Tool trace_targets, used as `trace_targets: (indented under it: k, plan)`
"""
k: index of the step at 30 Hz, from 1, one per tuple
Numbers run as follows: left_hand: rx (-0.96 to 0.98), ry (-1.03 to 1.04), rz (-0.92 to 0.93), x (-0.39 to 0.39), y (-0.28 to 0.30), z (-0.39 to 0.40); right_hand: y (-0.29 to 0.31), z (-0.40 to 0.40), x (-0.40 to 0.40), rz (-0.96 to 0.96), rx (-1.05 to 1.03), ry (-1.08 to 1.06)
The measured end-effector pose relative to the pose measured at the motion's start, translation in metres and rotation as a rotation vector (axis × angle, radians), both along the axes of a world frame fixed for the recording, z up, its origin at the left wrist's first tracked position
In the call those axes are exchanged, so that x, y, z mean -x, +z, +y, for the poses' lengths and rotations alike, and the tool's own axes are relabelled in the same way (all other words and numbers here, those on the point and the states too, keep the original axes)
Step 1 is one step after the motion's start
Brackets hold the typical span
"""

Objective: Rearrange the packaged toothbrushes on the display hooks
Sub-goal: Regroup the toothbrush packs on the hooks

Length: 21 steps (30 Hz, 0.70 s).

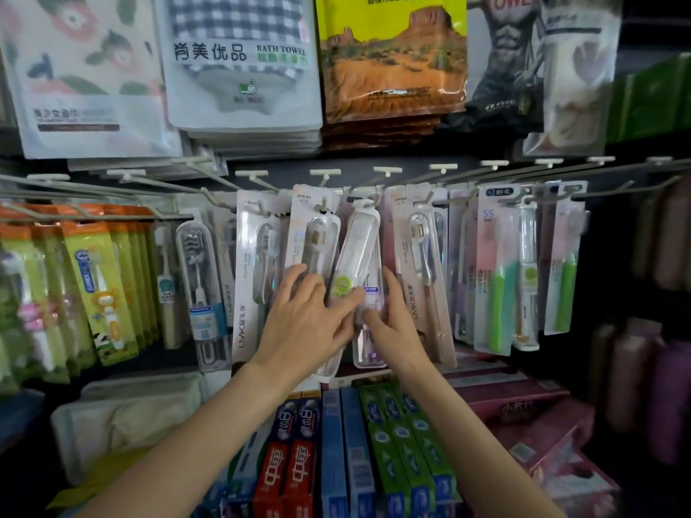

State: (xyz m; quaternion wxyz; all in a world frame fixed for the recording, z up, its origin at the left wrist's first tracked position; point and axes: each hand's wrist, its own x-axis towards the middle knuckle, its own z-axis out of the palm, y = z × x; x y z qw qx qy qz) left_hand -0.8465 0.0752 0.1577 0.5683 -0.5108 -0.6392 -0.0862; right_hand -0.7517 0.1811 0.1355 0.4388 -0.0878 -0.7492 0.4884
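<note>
Both your hands are on the tilted toothbrush pack (357,252), the clear one with the green sticker, hanging crooked off its hook (364,201) mid-row. Left hand (310,315) lies flat across the lower part, fingers straight; right hand (390,315) pinches the lower edge, I think. It looks light, stiff and slick, so take the card edges, and mind the thin hang-hole.

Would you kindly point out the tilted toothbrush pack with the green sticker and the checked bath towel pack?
tilted toothbrush pack (359,241), head view, clear blister.
checked bath towel pack (239,54), head view, printed label.
</note>
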Motion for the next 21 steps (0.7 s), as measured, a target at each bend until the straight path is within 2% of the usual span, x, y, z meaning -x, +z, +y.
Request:
trace_targets:
  k: [6, 8, 13, 16, 21]
  plan:
    - [0.001, 0.005, -0.02, 0.0, 0.002, -0.005, -0.005, 0.0, 0.007, 0.002, -0.108, -0.161]
    - [0.001, -0.012, -0.031, 0.0, 0.002, -0.006, -0.005, -0.004, 0.006, 0.055, -0.012, -0.048]
    - [-0.032, -0.059, -0.014, 0.001, 0.001, -0.009, -0.008, 0.0, 0.013, 0.222, 0.441, 0.342]
    - [-0.026, -0.062, -0.003, 0.002, 0.003, -0.01, -0.008, -0.002, 0.014, 0.281, 0.478, 0.443]
    - [0.003, 0.022, 0.033, 0.002, 0.005, -0.01, -0.015, -0.016, 0.032, 0.241, 0.244, 0.111]
